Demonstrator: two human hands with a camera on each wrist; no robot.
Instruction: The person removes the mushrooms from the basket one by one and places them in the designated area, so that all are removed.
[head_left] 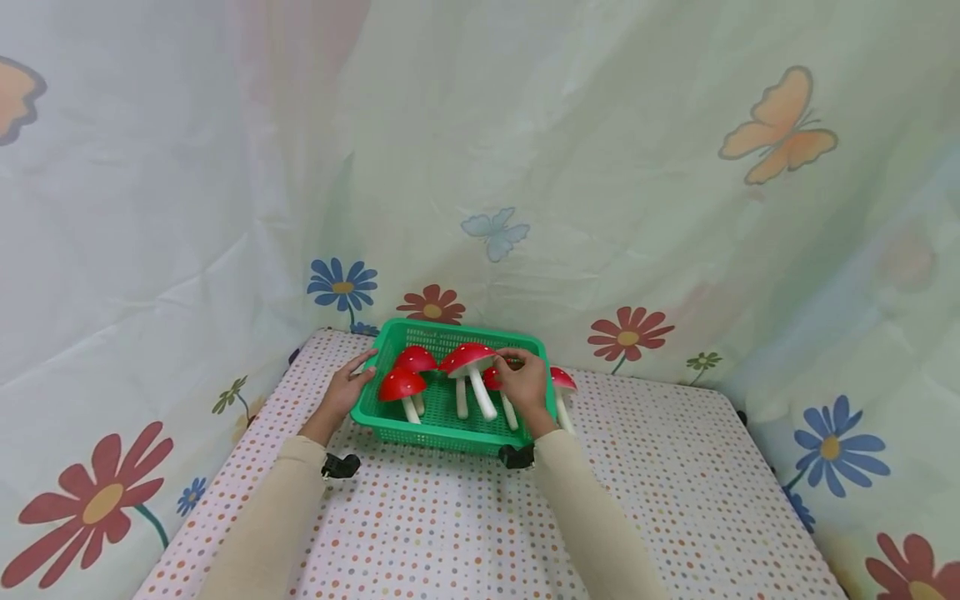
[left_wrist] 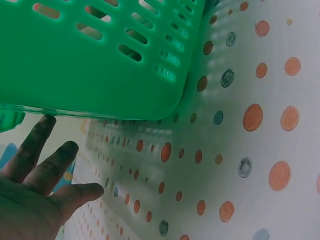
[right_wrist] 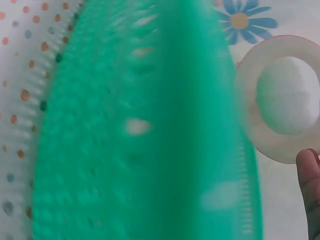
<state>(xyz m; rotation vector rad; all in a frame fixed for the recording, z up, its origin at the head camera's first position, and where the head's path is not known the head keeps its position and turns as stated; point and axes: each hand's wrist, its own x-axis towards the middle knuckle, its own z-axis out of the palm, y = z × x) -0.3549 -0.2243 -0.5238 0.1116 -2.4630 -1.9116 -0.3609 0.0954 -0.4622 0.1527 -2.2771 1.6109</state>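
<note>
My right hand (head_left: 525,385) pinches the edge of a red-capped toy mushroom (head_left: 480,392) with white spots and a white stem, over the green plastic basket (head_left: 450,439). From below, the right wrist view shows this mushroom's pale underside and stem (right_wrist: 287,95), a fingertip (right_wrist: 307,167) at its rim. My left hand (head_left: 343,393) is at the basket's left side, fingers extended; in the left wrist view one fingertip (left_wrist: 47,122) meets the basket wall (left_wrist: 100,85). Several similar mushrooms lie inside, including one at the left (head_left: 401,384) and one partly hidden by my right hand.
Another red mushroom (head_left: 562,381) lies on the table just right of the basket. A dotted cloth (head_left: 420,517) covers the table. Behind and beside it hangs a curtain (head_left: 570,275) printed with flowers and butterflies.
</note>
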